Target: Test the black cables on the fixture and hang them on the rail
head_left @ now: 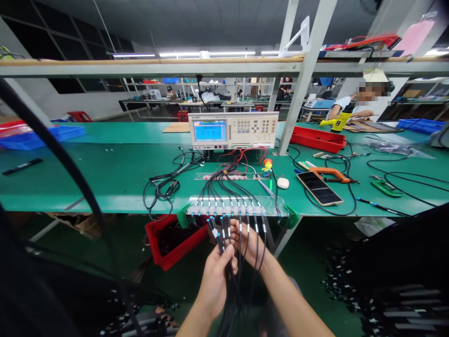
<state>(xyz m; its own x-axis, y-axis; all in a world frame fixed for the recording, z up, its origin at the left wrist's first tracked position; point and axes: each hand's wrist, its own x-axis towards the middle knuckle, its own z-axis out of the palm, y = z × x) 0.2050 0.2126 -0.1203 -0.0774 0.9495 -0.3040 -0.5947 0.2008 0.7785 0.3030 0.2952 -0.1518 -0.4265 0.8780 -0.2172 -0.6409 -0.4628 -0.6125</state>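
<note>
My left hand (218, 274) is closed around a bundle of loose black cables (218, 238) with blue tips and white labels, held just below the table edge. Behind the hanging cables, my right hand (250, 243) has its fingers curled at a black cable, partly hidden. A row of black cables (257, 238) hangs from the clear test fixture (280, 204), their blue ends at its front sockets. Thin black leads (224, 180) run from the fixture's back towards a bench test meter (234, 131) with a lit blue screen.
Green clamps (291, 216) grip the fixture at the edge of the green table (115, 187). A phone (320, 188), an orange-handled tool (331, 174) and a white case (282, 183) lie right. Below stands a red bin (164, 260). Dark cable bundles (393, 276) hang right. A person (351, 110) sits beyond.
</note>
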